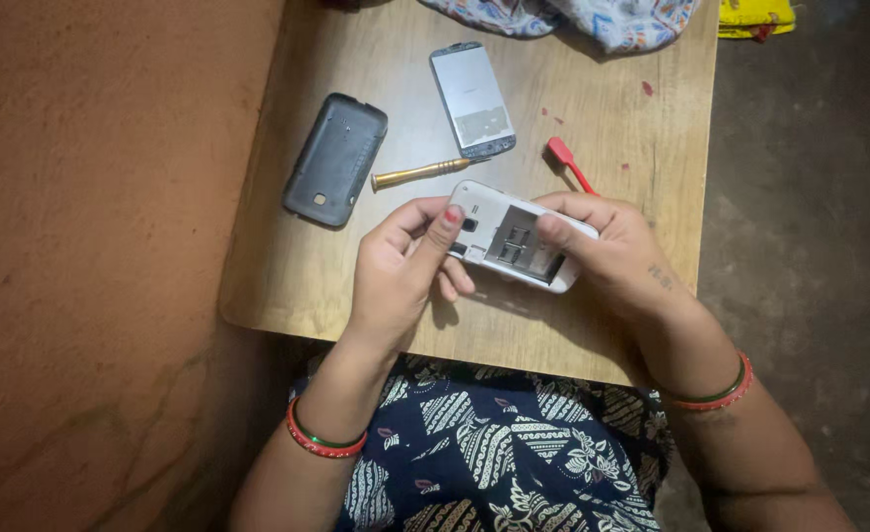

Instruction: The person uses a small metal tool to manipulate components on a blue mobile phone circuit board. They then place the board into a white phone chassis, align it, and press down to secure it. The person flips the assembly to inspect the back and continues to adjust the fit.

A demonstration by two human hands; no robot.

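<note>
Both of my hands hold a silver-white phone body (512,234) with its back off, so the empty battery bay and card slots show. My left hand (402,264) grips its left end, thumb pressed on top near the camera hole. My right hand (607,251) grips its right end, with a finger laid over the top edge. The phone is tilted slightly above the wooden table (287,286).
A dark grey back cover (334,160) lies at the left. A gold-handled screwdriver (418,174) lies beside it. A loose phone screen panel (471,99) rests further back. A red pry tool (567,163) lies by my right hand. Patterned cloth (593,18) lies at the far edge.
</note>
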